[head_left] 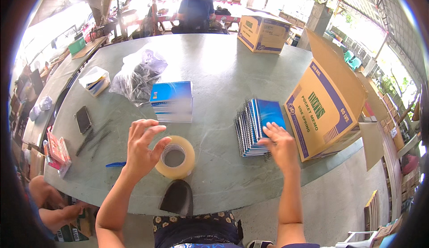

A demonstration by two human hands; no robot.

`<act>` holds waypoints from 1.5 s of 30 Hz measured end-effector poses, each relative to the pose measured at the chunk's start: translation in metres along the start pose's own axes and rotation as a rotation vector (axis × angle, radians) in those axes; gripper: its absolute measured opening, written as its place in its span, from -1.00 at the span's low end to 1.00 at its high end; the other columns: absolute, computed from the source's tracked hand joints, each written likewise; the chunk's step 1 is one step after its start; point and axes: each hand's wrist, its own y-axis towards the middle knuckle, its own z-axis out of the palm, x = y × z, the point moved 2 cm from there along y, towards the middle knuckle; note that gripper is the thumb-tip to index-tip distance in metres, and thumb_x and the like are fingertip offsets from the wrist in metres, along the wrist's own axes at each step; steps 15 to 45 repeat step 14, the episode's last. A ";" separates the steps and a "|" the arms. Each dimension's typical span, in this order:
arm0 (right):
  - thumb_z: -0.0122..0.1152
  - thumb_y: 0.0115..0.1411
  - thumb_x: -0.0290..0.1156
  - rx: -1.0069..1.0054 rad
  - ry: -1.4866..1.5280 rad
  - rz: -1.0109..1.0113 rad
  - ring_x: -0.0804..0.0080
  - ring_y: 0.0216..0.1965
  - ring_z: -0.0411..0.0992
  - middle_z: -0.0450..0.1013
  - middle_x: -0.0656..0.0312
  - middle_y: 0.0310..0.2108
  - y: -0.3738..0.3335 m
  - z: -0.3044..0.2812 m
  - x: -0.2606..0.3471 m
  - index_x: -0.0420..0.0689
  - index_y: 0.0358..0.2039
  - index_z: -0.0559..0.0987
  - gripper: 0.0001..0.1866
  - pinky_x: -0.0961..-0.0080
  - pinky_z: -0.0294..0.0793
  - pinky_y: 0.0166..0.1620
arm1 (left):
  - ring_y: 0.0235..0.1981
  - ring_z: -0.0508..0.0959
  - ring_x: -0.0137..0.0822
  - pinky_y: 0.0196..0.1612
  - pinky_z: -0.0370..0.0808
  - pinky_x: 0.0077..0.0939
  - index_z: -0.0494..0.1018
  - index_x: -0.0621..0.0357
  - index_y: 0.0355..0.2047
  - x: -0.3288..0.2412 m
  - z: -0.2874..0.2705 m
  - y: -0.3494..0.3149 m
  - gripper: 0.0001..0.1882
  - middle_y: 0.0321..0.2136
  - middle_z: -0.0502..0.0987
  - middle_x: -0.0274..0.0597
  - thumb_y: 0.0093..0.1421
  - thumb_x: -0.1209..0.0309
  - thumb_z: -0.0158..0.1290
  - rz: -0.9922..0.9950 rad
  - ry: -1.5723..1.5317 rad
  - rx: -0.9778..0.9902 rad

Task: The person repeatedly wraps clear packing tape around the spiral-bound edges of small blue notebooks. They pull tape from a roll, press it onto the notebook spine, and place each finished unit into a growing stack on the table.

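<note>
My left hand point(144, 146) hovers over the table with fingers spread and nothing in them, its thumb beside a wide roll of clear tape point(190, 161). My right hand point(280, 146) lies with fingers stretched against the near right side of a stack of blue spiral notebooks point(270, 111), their wire bindings mostly facing left. Farther off, beyond my left hand, stands a second pile of blue notebooks point(172, 91). At the table's near edge, below the tape, is a dark rounded object point(177, 199) whose kind I cannot make out.
An open cardboard box point(319, 109) stands right of the notebooks; another box point(263, 31) is at the far edge. Leftward lie a plastic bag point(138, 76), a white container point(94, 80), a phone point(83, 119), loose wire spirals point(94, 138) and a blue tool point(116, 164). Other people sit nearby.
</note>
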 end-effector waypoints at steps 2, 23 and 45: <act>0.27 0.02 -0.25 -0.067 0.025 -0.033 0.15 0.05 0.38 0.48 0.09 -0.08 -0.005 0.010 -0.006 -0.13 -0.15 0.59 -0.63 0.26 0.30 0.13 | -0.19 0.44 -0.13 -0.12 0.40 -0.32 0.53 0.16 -0.33 0.001 0.004 0.000 -0.80 -0.30 0.51 -0.14 0.02 0.41 0.21 0.032 -0.005 0.041; 0.19 0.15 -0.40 -0.292 0.205 -0.107 0.15 0.02 0.42 0.51 0.03 -0.14 -0.029 -0.022 0.001 -0.16 -0.16 0.60 -0.76 0.26 0.36 0.11 | -0.18 0.46 -0.19 -0.07 0.45 -0.39 0.56 0.15 -0.30 0.115 0.071 0.056 -0.77 -0.35 0.56 -0.14 0.02 0.61 0.05 0.118 0.371 0.258; 0.19 0.15 -0.40 -0.292 0.205 -0.107 0.15 0.02 0.42 0.51 0.03 -0.14 -0.029 -0.022 0.001 -0.16 -0.16 0.60 -0.76 0.26 0.36 0.11 | -0.18 0.46 -0.19 -0.07 0.45 -0.39 0.56 0.15 -0.30 0.115 0.071 0.056 -0.77 -0.35 0.56 -0.14 0.02 0.61 0.05 0.118 0.371 0.258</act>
